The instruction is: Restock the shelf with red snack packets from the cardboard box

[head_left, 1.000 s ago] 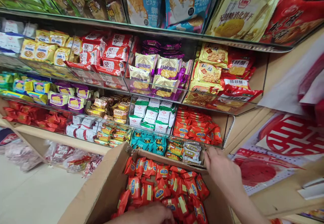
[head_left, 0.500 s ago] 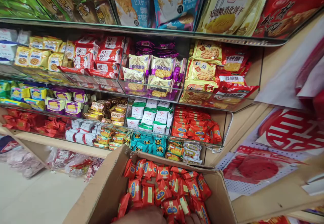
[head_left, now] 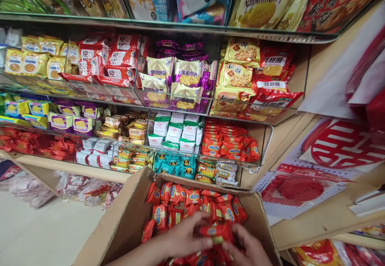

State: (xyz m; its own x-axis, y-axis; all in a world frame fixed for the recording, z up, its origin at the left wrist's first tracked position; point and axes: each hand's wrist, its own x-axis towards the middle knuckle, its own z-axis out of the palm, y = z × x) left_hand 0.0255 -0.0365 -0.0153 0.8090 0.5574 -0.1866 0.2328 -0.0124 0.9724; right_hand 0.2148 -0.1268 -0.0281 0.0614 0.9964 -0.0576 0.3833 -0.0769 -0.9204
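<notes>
An opened cardboard box (head_left: 126, 214) stands low in front of me, holding many small red-wrapped snack packets (head_left: 160, 216). Over its contents, my left hand (head_left: 185, 236) reaches in from the lower left, thumb and fingers closed around the left end of a red snack packet (head_left: 214, 230). My right hand (head_left: 248, 246) comes from the lower right and grips the other end of that packet. Motion blur softens the fingers, and I cannot tell whether more than one packet is between the hands. Similar red packets (head_left: 230, 144) lie stacked in a shelf compartment beyond the box.
Tiered shelves with clear fronts (head_left: 177, 107) hold many wrapped biscuits behind the box. Green-and-white packets (head_left: 174, 131) sit beside the red stack. Red paper decorations (head_left: 300, 190) hang at the right. Bagged goods (head_left: 75, 188) lie under the shelf at left, by the tiled floor (head_left: 60, 226).
Both hands have risen from the bottom of the view, now holding a red packet above the others in the box. The view has shifted slightly, with the shelves sitting a little higher.
</notes>
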